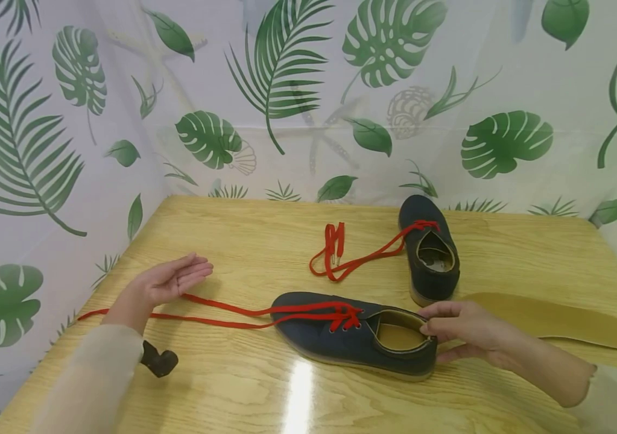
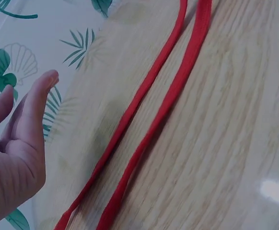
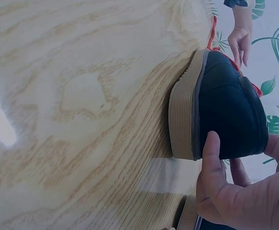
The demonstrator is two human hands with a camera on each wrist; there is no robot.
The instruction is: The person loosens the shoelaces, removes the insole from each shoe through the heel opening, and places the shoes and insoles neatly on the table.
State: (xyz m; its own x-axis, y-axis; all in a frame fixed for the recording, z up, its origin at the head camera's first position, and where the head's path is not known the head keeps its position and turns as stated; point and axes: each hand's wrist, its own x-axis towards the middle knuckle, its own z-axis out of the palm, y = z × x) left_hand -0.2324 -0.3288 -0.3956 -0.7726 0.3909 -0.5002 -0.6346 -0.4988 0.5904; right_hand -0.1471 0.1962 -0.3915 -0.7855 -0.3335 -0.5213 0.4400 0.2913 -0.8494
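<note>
A dark navy lace-up shoe [image 1: 319, 337] lies on the table with its toe to the left and its heel to the right. My right hand [image 1: 468, 337] grips it by the heel, fingers at the collar and against the outer back; the right wrist view shows the hand [image 3: 245, 191] around the heel [image 3: 233, 115]. Two long red shoelace ends [image 1: 221, 322] run leftward from its eyelets. Over them my left hand [image 1: 169, 280] is held with extended fingers and nothing in it; the laces [image 2: 149, 132] pass beside it in the left wrist view.
Behind the gripped shoe stands a second navy shoe [image 1: 430, 259], its red lace [image 1: 365, 259] trailing left in loops. A tan insole [image 1: 569, 319] lies at the right on the wooden table [image 1: 243, 241]. Leaf-patterned cloth [image 1: 308, 163] hangs along the back and left.
</note>
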